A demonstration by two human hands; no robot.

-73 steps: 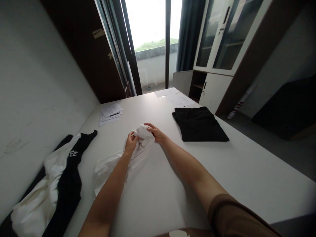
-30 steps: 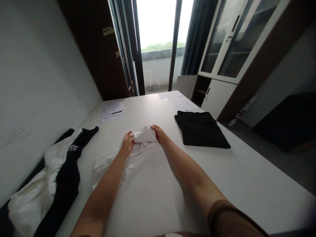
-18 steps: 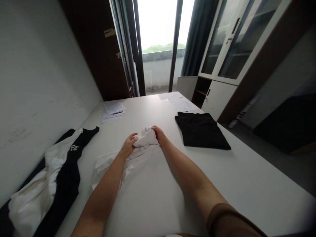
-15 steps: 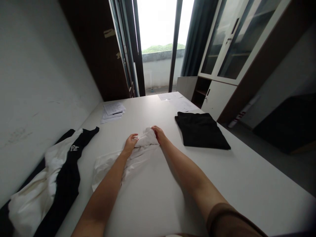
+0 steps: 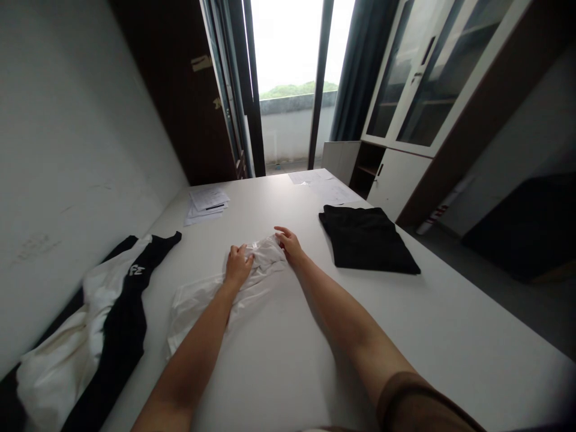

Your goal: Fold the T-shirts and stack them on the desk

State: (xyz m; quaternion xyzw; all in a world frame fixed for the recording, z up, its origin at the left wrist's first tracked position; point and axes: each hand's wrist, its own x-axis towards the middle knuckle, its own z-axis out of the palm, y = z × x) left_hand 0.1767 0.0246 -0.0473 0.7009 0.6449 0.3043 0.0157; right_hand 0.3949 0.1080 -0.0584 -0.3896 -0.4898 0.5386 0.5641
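A thin white garment, crumpled toward its far end, lies on the white table in front of me. My left hand rests on the upper left of its bunched part, fingers bent into the cloth and thumb toward the middle. At the far right corner, my right hand holds the fabric edge between thumb and fingers, with the index finger lifted and stretched out. The left forearm hides part of the garment's lower side.
A folded black garment lies to the right. Black-and-white clothing is heaped along the left wall. Loose papers with a dark pen lie at the far left of the table, and flat sheets at its far edge.
The bunched end of the white garment sits flatter. My left hand has turned palm-down onto the cloth. The right index finger has lifted away from the fabric.
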